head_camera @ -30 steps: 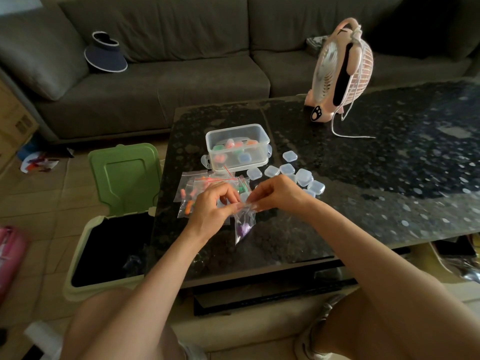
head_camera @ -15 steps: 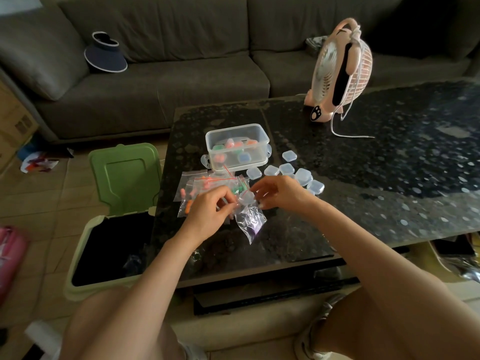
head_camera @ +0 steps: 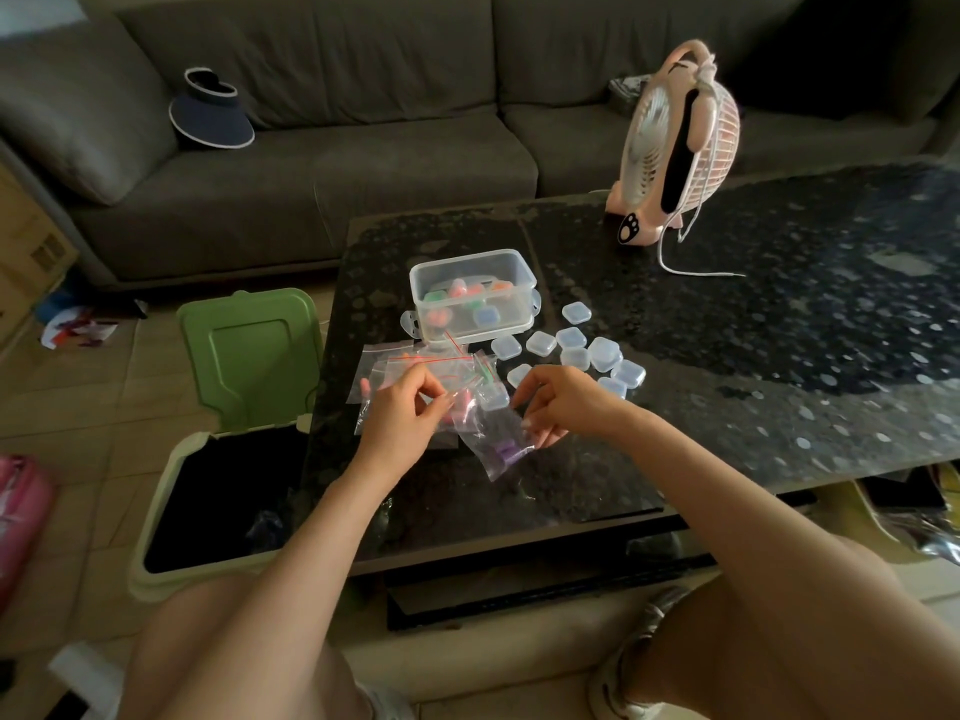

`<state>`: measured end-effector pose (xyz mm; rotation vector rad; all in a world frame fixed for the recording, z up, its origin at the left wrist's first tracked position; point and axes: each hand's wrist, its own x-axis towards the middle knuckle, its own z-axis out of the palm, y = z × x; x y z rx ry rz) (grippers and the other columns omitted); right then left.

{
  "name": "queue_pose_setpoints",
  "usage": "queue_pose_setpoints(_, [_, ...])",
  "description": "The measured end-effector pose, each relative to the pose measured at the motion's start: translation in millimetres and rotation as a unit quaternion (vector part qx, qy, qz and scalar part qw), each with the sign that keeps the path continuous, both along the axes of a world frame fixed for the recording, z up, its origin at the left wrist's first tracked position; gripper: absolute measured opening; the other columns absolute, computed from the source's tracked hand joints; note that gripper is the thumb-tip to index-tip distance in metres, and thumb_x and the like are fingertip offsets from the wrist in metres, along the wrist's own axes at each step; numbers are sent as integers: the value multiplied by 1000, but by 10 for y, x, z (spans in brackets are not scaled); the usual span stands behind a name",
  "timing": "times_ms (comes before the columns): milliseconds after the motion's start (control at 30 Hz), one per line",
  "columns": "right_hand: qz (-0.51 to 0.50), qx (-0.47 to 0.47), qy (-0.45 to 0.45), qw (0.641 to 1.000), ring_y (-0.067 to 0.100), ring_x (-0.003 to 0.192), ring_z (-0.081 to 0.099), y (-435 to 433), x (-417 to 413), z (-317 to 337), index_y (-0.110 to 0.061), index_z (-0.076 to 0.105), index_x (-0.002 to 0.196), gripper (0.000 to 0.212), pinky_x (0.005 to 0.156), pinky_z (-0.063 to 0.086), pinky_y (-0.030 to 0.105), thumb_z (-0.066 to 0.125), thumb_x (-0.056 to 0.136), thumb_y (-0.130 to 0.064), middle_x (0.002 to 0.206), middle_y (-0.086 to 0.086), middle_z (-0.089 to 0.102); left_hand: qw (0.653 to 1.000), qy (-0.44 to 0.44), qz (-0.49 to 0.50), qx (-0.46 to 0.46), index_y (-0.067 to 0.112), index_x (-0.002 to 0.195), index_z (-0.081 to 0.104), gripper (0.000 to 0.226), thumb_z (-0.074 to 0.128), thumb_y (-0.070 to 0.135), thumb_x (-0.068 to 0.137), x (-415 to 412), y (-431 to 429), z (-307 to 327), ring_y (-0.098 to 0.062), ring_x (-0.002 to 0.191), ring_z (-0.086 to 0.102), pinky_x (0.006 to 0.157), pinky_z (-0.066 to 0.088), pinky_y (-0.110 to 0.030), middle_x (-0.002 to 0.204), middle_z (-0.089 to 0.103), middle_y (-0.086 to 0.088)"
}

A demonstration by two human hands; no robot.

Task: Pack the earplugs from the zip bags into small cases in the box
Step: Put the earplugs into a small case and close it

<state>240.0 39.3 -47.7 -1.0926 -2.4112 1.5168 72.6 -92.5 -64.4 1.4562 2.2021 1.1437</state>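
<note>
Left hand (head_camera: 410, 415) fingers pinch the top of the bag (head_camera: 501, 449) on the worktop (head_camera: 727, 407); right hand (head_camera: 563, 402) fingers hang loosely curled beside it, holding nothing.

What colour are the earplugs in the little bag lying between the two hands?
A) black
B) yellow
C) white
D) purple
D: purple earplugs show through the clear plastic of that zip bag.

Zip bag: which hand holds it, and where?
The left hand pinches the zip bag at its top edge; for the right hand, cannot tell.
</note>
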Motion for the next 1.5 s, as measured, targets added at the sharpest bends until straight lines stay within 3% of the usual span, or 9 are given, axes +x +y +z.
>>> queue_pose_setpoints(67, [-13, -26, 6, 1000, 16, 52, 65, -7, 26, 25, -7, 55, 85, 21, 53, 57, 25, 57, 83, 14, 71, 14, 63, 999, 28, 4, -25, 27, 71, 45, 23, 60, 29, 88, 37, 15, -34, -3, 64, 55, 119, 0, -42, 64, 54, 12])
queue_pose_setpoints(133, [-17, -40, 0, 999, 18, 52, 65, -7, 42, 38, -5, 55, 85, 20, 56, 59, 28, 56, 84, 14, 73, 17, 63, 999, -17, -17, -36, 17, 75, 48, 20, 57, 25, 91, 79, 16, -64, -5, 61, 57, 107, 28, -14, 65, 56, 7])
queue_pose_setpoints(200, [-19, -48, -10, 999, 22, 55, 65, -3, 56, 47, -4, 56, 87, 19, 59, 60, 31, 55, 85, 14, 75, 19, 63, 994, -96, -27, -53, 9, 78, 49, 20, 54, 20, 93, 110, 49, -94, -12, 61, 62, 69, 54, -18, 67, 59, 0])
queue_pose_setpoints(267, [-21, -54, -19, 998, 24, 57, 64, 0, 78, 57, -3, 57, 90, 19, 62, 60, 35, 53, 86, 14, 75, 21, 62, 987, -142, -25, -70, 5, 80, 49, 17, 52, 13, 95, 121, 76, -125, -16, 62, 64, 57, 56, -24, 70, 61, -5])
queue_pose_setpoints(500, [-23, -92, -43, 995, 23, 53, 65, 9, 169, 101, -3, 57, 94, 21, 55, 59, 32, 51, 86, 15, 81, 23, 62, 981, -167, -23, -90, 3, 87, 52, 12, 47, 8, 96, 192, 91, -150, -17, 61, 67, 55, 57, -25, 74, 65, -9])
queue_pose_setpoints(733, [-71, -59, 55, 994, 22, 61, 66, 26, 169, 122, -7, 61, 85, 30, 55, 58, 25, 49, 81, 20, 92, 12, 59, 965, -247, 8, -90, 5, 84, 46, 16, 41, 9, 99, 214, 91, -109, -15, 55, 67, 52, 56, -24, 76, 65, -14])
queue_pose_setpoints(967, [-44, 25, 117, 992, 7, 64, 66, 40, 141, 87, -13, 63, 79, 34, 66, 56, 19, 61, 76, 20, 79, 7, 66, 930, -356, 26, -84, 5, 82, 47, 23, 44, 21, 97, 241, 68, -72, -16, 56, 68, 56, 57, -27, 75, 67, -14])
queue_pose_setpoints(1267, [-69, 44, 175, 981, 4, 56, 66, 37, 109, 157, -7, 64, 81, 24, 59, 55, 17, 67, 74, 16, 58, -8, 68, 904, -413, 47, -103, 4, 86, 53, 23, 45, 23, 96, 273, 73, -50, -14, 55, 68, 53, 57, -24, 78, 67, -15])
queue_pose_setpoints(1500, [-66, 31, 193, 979, 8, 62, 68, 38, 79, 189, -7, 64, 81, 23, 61, 55, 19, 67, 75, 15, 64, -3, 69, 903, -413, 60, -102, 3, 85, 53, 28, 45, 27, 96, 267, 87, -44, -17, 57, 68, 55, 58, -26, 75, 67, -16])
